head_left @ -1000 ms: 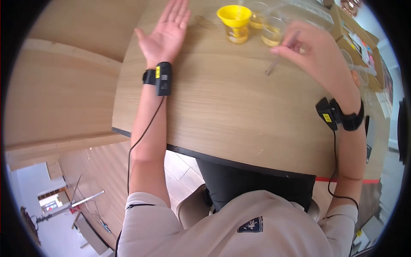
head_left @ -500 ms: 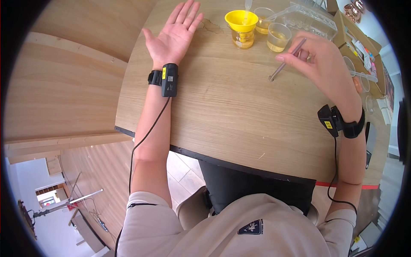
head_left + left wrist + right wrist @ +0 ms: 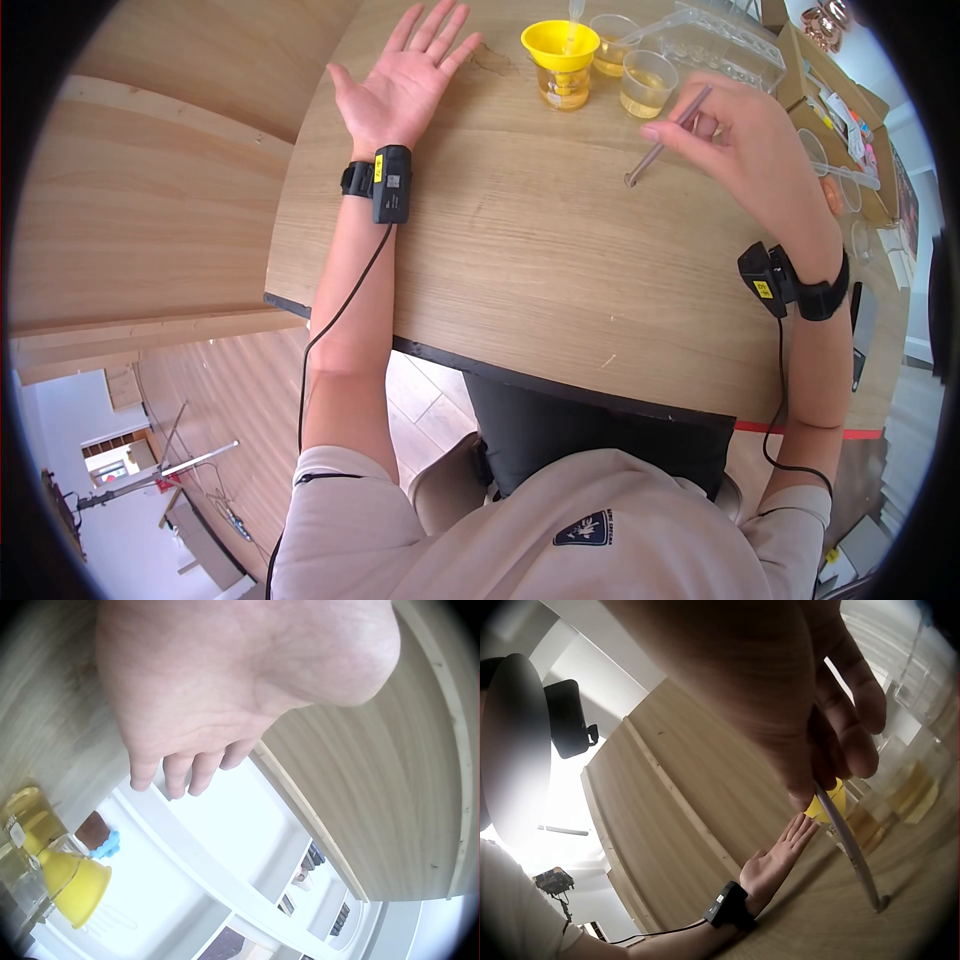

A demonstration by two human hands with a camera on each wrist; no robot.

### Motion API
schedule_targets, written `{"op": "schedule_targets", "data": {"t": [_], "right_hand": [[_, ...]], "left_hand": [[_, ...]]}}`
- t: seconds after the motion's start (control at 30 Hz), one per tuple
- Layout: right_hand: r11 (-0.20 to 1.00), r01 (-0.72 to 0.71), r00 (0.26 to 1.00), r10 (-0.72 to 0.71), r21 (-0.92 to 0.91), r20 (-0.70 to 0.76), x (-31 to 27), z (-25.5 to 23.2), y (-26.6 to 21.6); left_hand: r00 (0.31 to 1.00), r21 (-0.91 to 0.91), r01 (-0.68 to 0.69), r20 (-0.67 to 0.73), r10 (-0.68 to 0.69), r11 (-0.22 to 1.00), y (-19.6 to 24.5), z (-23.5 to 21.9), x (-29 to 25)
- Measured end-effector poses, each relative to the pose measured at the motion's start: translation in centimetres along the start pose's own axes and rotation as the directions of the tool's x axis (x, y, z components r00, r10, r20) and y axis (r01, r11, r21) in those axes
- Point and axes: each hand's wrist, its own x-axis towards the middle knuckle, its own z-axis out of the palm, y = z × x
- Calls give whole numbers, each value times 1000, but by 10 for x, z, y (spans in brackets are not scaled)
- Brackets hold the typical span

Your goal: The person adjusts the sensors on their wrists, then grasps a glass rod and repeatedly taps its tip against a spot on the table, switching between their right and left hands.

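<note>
In the head view my left hand (image 3: 397,95) lies palm up over the table's left side, fingers spread and straight, holding nothing. My right hand (image 3: 735,125) pinches a thin pinkish-grey rod (image 3: 660,150) between thumb and fingers. The rod slants down, and its small bent tip is right at the tabletop. Just beyond that hand stands a clear plastic cup (image 3: 648,85) of pale yellow liquid. A yellow funnel (image 3: 545,42) sits in the top of a beaker (image 3: 563,90) of amber liquid, with a clear dropper (image 3: 575,12) upright in it. Another cup (image 3: 608,60) of amber liquid stands behind.
A clear plastic tray (image 3: 720,50) lies at the back right, near a cardboard box (image 3: 795,60) of small items. More clear cups (image 3: 848,190) stand beside my right wrist. A wooden panel (image 3: 180,190) rises along the left. The table's dark front edge (image 3: 560,375) runs before my body.
The head view has shifted slightly and the blur over my right hand has cleared. Both hands stay in about the same places, and the right still pinches the rod.
</note>
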Motion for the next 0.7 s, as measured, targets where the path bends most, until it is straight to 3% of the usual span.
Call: {"op": "schedule_targets", "data": {"t": [0.07,0.1,0.17,0.2,0.27,0.3,0.33,0.37,0.43,0.57,0.63,0.67,0.7], "right_hand": [[1000,-4,1000,4,-8,5,0,1,0],[999,31,999,-30,39,-31,0,4,2],[997,46,997,-42,66,-60,-2,2,5],[990,90,995,-85,105,-56,-1,0,4],[987,111,994,-108,112,-36,-1,-9,2],[930,-60,998,68,361,-10,1,-17,-1],[785,-213,973,228,581,49,4,-26,-4],[799,-219,971,235,560,44,6,-39,-9],[417,-304,950,200,856,239,8,-60,-21],[377,-312,945,219,872,244,10,-54,-14],[265,-298,949,187,917,254,11,-52,-8],[267,-296,949,193,917,250,11,-50,-6],[173,-301,943,199,938,266,12,-49,-5]], "left_hand": [[996,518,-68,82,29,853,-1,-2,1],[996,513,-65,81,27,856,-1,-2,1],[1000,22,-1,9,1,1000,-1,0,0],[1000,-5,8,15,-8,1000,-1,-2,0],[1000,45,-4,15,3,999,2,-5,0],[1000,12,0,23,0,1000,0,-6,0],[1000,61,-7,4,7,998,1,-5,0],[1000,116,-15,-10,16,993,2,-4,1],[999,81,-6,52,2,997,3,-8,3],[1000,111,-5,9,4,994,1,1,1],[999,15,13,43,-13,1000,2,-1,-1],[999,12,18,47,-18,1000,1,1,-1],[1000,65,1,8,-2,998,1,3,-1]]}}
